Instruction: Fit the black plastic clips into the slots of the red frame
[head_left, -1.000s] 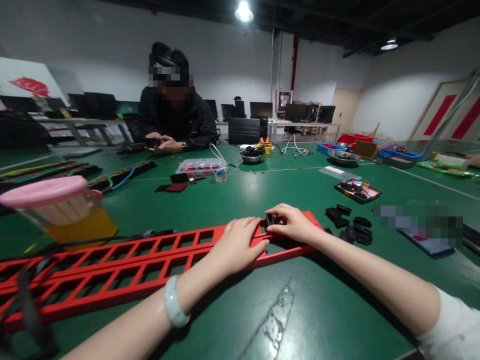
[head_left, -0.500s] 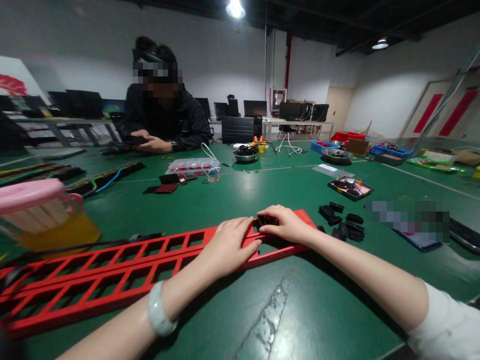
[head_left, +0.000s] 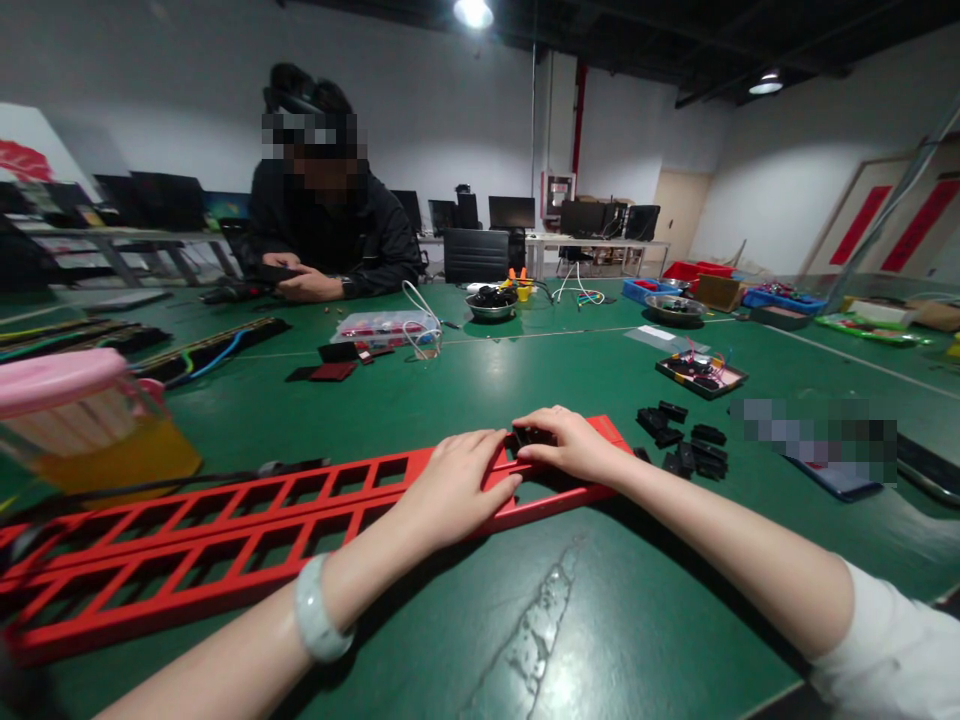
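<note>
Block [head_left: 531,437], black, sits pinched in the right grip [head_left: 574,446] at the red frame [head_left: 420,468], beside the spread left grip [head_left: 457,490].

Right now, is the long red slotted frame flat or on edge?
Flat: the red frame lies openings upward, with green tabletop visible through them.

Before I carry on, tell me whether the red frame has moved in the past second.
No, not noticeably: against the crack in the table, the red frame keeps its place; the camera view shifted instead.
</note>
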